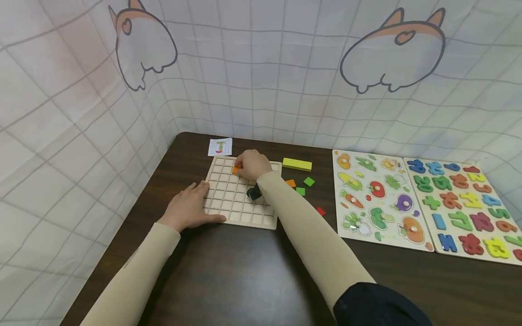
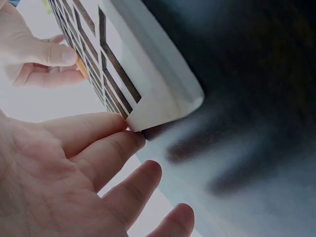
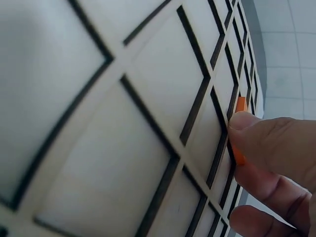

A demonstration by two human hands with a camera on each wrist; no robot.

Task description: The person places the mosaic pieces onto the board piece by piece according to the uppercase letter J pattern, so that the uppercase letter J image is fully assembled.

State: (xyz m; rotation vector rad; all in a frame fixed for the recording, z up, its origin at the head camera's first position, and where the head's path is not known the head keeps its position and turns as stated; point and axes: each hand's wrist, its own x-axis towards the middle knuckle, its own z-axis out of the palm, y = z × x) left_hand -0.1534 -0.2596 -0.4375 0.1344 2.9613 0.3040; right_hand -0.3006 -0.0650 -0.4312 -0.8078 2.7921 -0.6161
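A pale wooden grid board (image 1: pixel 234 196) lies on the dark table. Over its far part, my right hand (image 1: pixel 253 165) pinches an orange square tile (image 1: pixel 235 170) between thumb and fingers. The right wrist view shows this orange tile (image 3: pixel 240 154) tilted on edge at the grid; whether it sits in a cell is hidden by the fingers. My left hand (image 1: pixel 187 209) rests at the board's left side, fingers spread and thumb along the near edge. In the left wrist view, fingertips of the left hand (image 2: pixel 84 158) touch the board's corner.
Behind the board lies a card (image 1: pixel 220 147) with a coloured J pattern. Right of it are a yellow bar (image 1: pixel 297 164), green tiles (image 1: pixel 309 181), an orange tile (image 1: pixel 291 183) and a red tile (image 1: pixel 321 211). Farther right lie a vegetable puzzle (image 1: pixel 340 217) and a letter-like puzzle (image 1: pixel 438 244).
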